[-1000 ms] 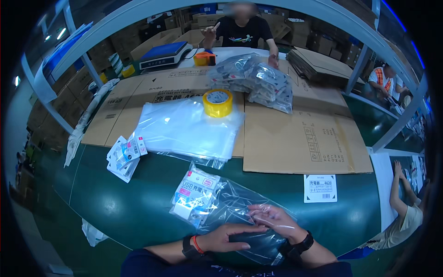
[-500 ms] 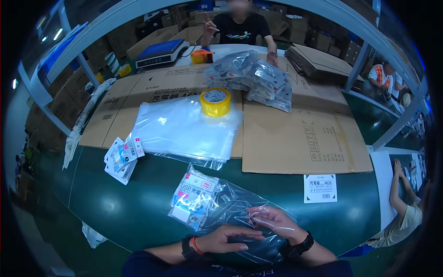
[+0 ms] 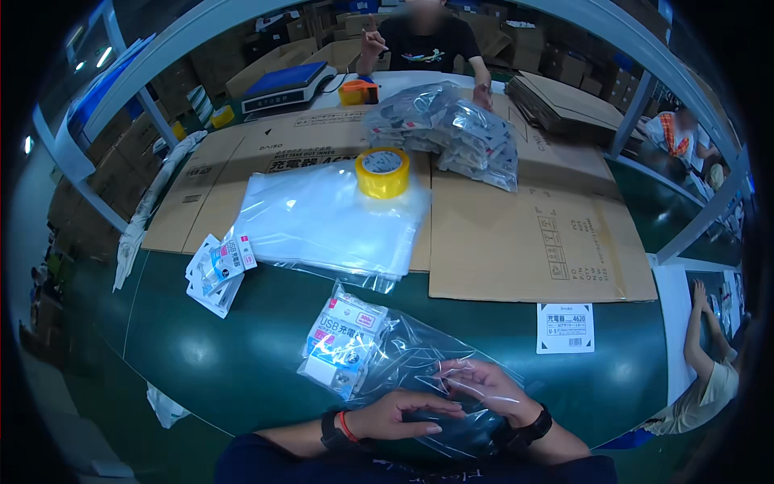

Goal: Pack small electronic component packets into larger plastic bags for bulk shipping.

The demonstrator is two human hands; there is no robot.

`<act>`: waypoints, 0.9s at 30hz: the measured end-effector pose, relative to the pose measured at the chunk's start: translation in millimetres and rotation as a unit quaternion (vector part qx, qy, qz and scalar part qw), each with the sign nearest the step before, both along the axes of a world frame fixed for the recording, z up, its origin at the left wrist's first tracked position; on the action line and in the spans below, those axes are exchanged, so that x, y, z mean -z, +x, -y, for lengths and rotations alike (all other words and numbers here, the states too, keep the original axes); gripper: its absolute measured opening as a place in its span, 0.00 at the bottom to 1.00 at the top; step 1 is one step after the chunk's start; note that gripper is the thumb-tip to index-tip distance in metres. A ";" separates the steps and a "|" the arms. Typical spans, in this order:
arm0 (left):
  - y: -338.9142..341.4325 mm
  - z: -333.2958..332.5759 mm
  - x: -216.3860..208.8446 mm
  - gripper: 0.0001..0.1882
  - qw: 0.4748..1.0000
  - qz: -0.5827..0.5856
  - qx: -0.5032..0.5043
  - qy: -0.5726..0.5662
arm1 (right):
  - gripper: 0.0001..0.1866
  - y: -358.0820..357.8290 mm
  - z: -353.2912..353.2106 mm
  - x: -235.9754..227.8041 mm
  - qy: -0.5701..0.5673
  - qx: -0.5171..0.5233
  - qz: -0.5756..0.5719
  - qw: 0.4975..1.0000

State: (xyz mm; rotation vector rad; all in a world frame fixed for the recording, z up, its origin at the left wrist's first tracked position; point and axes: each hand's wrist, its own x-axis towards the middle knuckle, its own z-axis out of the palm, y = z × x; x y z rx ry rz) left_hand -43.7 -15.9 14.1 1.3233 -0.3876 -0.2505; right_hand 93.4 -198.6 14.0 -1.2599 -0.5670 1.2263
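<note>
A clear plastic bag (image 3: pixel 419 343) lies on the green table in front of me, with a stack of packaged USB chargers (image 3: pixel 343 339) at its left end. My left hand (image 3: pixel 403 414) rests at the bag's near side, fingers stretched out toward the right. Just beyond it, my right hand (image 3: pixel 488 389) is at the bag with its fingers extended and slightly bent, pointing left. Shiny film shows around the right fingers; whether it lies over or under them is hard to tell. Neither hand visibly grips anything.
Flat cardboard (image 3: pixel 532 242) covers the table's far part, bearing clear bags (image 3: pixel 322 218), a yellow tape roll (image 3: pixel 382 175) and filled bags (image 3: pixel 476 145). Loose charger packs (image 3: pixel 222 270) lie left, a printed label (image 3: pixel 565 329) right. A scale (image 3: pixel 286 89) and a person (image 3: pixel 427 44) are opposite.
The view has shifted slightly, so the table's things appear a little farther right. My hands and the bag hold nearly the same position.
</note>
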 end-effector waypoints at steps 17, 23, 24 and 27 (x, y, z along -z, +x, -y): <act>-3.9 3.3 4.5 0.23 1.000 0.001 -0.016 -0.014 | 0.18 -0.2 0.7 9.3 0.043 -0.012 0.029 0.999; -3.1 3.9 2.6 0.24 1.000 -0.006 -0.005 -0.011 | 0.18 3.2 0.5 14.7 0.032 -0.024 0.026 0.999; -3.4 3.8 2.2 0.24 1.000 -0.006 -0.003 -0.010 | 0.19 3.3 0.5 17.0 0.042 -0.025 0.026 0.998; -3.6 3.5 1.2 0.23 1.000 -0.014 -0.013 0.008 | 0.19 2.0 0.4 16.5 0.049 -0.023 0.029 0.998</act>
